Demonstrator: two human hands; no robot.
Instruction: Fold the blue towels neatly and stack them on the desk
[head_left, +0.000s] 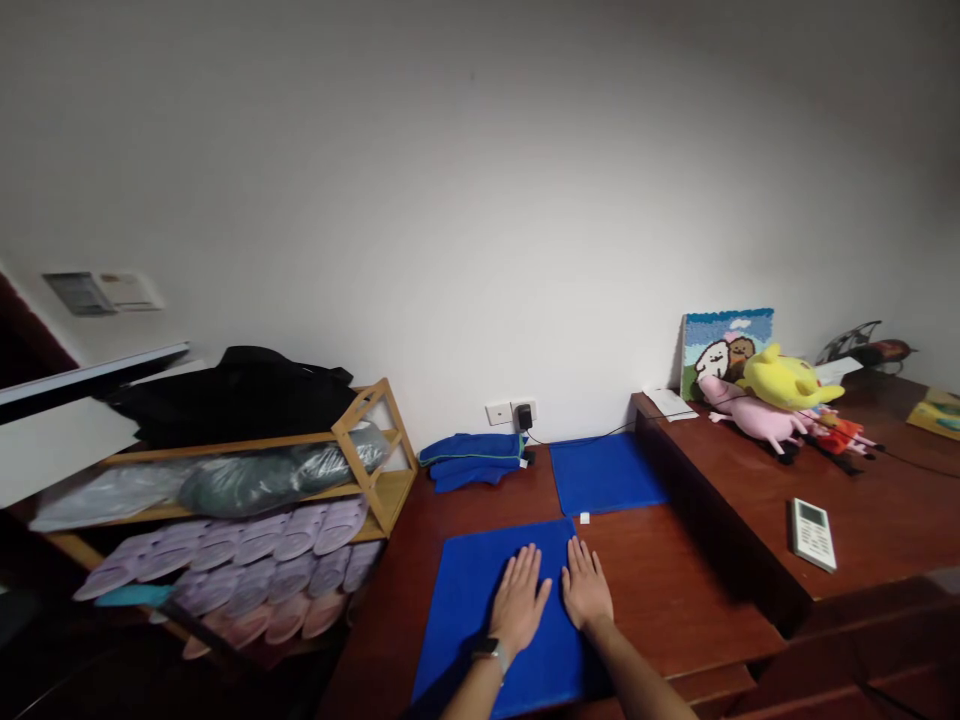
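A blue cloth (pixel 465 590) lies spread flat on the reddish-brown wooden table (pixel 697 570). My left hand (pixel 520 600), with a watch on its wrist, rests palm down on the cloth, fingers stretched out. Flat along the cloth's right edge is my right hand (pixel 587 585), its fingers extended too. Neither hand grips anything. Behind them, a second blue cloth (pixel 607 475) lies flat near the wall, with a small white tag at its front edge. To its left sits a folded blue cloth pile (pixel 472 460) with green edging.
Left stands a wooden rack (pixel 386 500) with several lilac slippers (pixel 259 540) and a black bag (pixel 240 395) on top. On the higher desk at right are plush toys (pixel 757 415), a white remote (pixel 812 535) and a dog picture (pixel 726 350). A black plug (pixel 523 415) is in the wall socket.
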